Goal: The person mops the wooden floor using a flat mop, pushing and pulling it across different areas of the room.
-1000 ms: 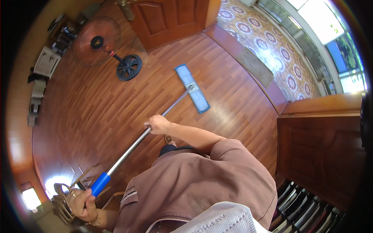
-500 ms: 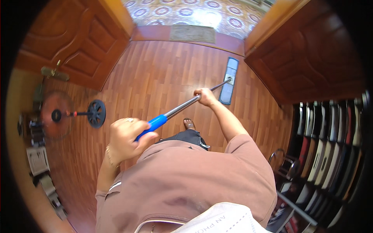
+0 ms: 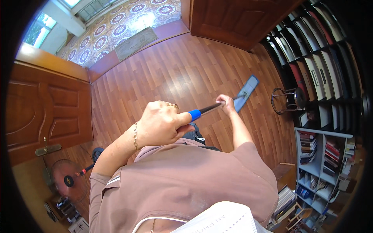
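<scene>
A flat mop with a long blue pad (image 3: 248, 86) lies against the wood floor (image 3: 163, 77), right of the middle. Its metal pole (image 3: 210, 108) slants from the pad up toward my chest. My left hand (image 3: 161, 122), with a bracelet at the wrist, is wrapped round the blue grip (image 3: 195, 114) at the pole's upper end and hides most of that grip. Lower down, my right hand (image 3: 226, 104) is closed round the pole a short way from the pad.
A round stool (image 3: 297, 99) stands right of the pad, before shelves of sample boards (image 3: 320, 72). A grey bookcase (image 3: 316, 167) is nearer right. At left are a wooden door (image 3: 50, 112) and a standing fan (image 3: 69, 180). A doormat (image 3: 136, 42) lies at the doorway.
My view has turned to the right, so the doorway sits further left and the stool and bookcase show more. The mop pad has swept to the right, toward the shelves; both hands keep their hold.
</scene>
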A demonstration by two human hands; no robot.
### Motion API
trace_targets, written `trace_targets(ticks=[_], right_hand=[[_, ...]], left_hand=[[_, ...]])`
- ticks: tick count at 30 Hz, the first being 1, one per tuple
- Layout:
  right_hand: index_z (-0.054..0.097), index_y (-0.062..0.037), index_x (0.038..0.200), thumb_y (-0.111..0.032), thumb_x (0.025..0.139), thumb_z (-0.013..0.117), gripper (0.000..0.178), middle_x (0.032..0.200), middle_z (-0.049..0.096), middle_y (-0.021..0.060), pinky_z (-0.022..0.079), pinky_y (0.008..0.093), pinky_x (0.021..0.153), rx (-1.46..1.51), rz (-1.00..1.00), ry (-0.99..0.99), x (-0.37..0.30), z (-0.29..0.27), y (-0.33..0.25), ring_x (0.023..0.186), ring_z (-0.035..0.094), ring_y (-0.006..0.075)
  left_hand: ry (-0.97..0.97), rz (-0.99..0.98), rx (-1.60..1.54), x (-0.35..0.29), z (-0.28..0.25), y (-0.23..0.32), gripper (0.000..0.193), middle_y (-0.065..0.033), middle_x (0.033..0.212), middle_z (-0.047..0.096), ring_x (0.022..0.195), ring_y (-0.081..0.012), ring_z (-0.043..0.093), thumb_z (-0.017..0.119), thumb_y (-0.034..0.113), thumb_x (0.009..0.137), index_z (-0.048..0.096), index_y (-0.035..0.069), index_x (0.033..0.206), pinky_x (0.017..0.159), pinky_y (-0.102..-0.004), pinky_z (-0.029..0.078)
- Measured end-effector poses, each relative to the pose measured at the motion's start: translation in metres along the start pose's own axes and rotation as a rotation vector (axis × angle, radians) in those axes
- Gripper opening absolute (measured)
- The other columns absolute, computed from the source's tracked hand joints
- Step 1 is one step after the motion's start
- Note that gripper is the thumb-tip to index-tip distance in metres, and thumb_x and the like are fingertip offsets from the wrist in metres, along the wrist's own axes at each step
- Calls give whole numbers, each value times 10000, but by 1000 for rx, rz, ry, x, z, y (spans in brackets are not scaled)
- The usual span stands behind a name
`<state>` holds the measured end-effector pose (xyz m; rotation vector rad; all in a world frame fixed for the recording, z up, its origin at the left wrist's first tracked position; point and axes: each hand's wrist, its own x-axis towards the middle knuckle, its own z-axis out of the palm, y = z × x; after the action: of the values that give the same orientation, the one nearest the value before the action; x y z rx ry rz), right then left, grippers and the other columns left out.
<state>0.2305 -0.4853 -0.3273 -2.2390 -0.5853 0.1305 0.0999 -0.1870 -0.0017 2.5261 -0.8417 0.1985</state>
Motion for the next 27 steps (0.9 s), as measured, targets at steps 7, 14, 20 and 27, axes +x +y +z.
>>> trace_targets(ticks=[7,14,20,27], right_hand=[[547,-10,735,-231,788,612,236,674,541,91,433,312,608,356,374,63,-135,-21,0,653,537,195],[575,-35,757,-53,685,669,120,654,555,144,451,377,572,10,396,45,-241,10,27,588,546,255],[633,-40,774,-110,718,709,118,677,626,137,483,385,602,26,377,152,-227,36,10,650,638,280],[674,-43,826,-119,711,719,146,707,655,118,500,327,646,230,335,131,-124,39,-45,678,652,193]], left_hand=[[-147,150,-194,20,22,26,160,-48,552,542,552,-244,575,706,301,763,659,158,816,500,-369,447],[-284,24,-256,22,56,23,226,-56,613,615,602,-269,607,684,355,774,651,135,731,516,-388,450],[-200,-97,-257,5,47,7,242,-40,638,637,618,-255,619,700,364,754,656,131,704,537,-384,458],[193,-72,-12,1,-40,11,309,-61,517,519,540,-254,564,687,345,769,581,112,596,498,-364,427]])
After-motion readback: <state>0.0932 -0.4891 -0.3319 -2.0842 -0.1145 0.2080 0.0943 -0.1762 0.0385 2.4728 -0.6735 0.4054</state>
